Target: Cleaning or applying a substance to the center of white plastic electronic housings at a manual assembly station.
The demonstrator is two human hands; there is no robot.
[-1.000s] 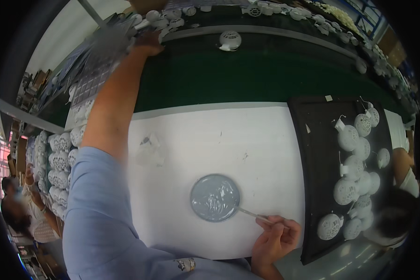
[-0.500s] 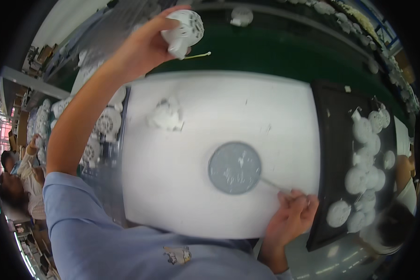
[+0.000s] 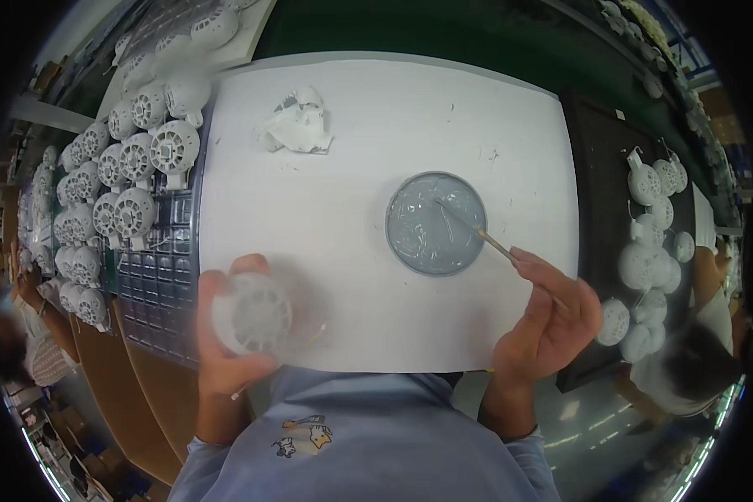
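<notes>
My left hand (image 3: 217, 370) is closed around a white round fan housing (image 3: 253, 316) with a slotted grille, blurred by motion, over the near left of the white board. A thin wire sticks out beside it. My right hand (image 3: 548, 326) pinches a thin stick (image 3: 500, 248), maybe a small brush. Its far end dips into glossy grey paste (image 3: 422, 238) in a shallow round dish (image 3: 388, 226), right of the board's middle. The tip is in the paste, so its shape is hard to tell.
A crumpled white tissue (image 3: 299, 125) lies at the board's (image 3: 343, 192) far left. Many similar housings (image 3: 174, 146) stand on a dark gridded tray (image 3: 163, 293) at left. More white round parts (image 3: 644, 266) lie on a black tray (image 3: 598, 209) at right. Other people sit on both sides.
My left hand has come down from the far left with the fan housing to the near left of the board. The stick's end now reaches further into the paste. The whole view has shifted.
</notes>
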